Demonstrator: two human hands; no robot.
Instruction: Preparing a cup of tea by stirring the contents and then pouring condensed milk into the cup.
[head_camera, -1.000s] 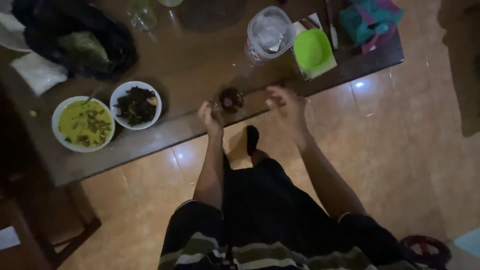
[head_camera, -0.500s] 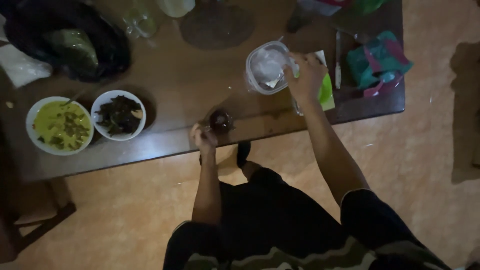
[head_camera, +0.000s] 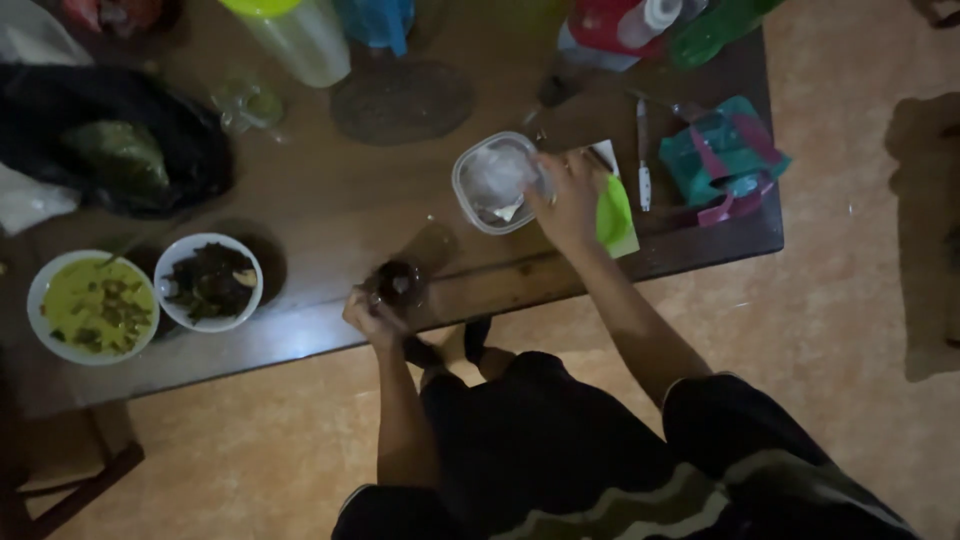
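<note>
A small glass of dark drink (head_camera: 398, 283) stands near the front edge of the dark wooden table (head_camera: 330, 215). My left hand (head_camera: 368, 315) grips it at its handle side. My right hand (head_camera: 568, 200) rests against the right side of a clear plastic container (head_camera: 495, 182) with white contents. Whether it grips the container or only touches it is unclear. A bright green lid (head_camera: 614, 213) lies just right of that hand.
Two white bowls sit at the left: one with yellow soup (head_camera: 93, 306), one with dark greens (head_camera: 210, 282). A black bag (head_camera: 110, 140), a round mat (head_camera: 403, 101), a pale jug (head_camera: 295, 35), a knife (head_camera: 642, 155) and teal packets (head_camera: 724, 155) lie farther back. Tiled floor (head_camera: 820, 330) is on the right.
My right hand left the glass and went up to the clear container, then settled at its right side. My left hand stayed on the glass. The camera view shifted.
</note>
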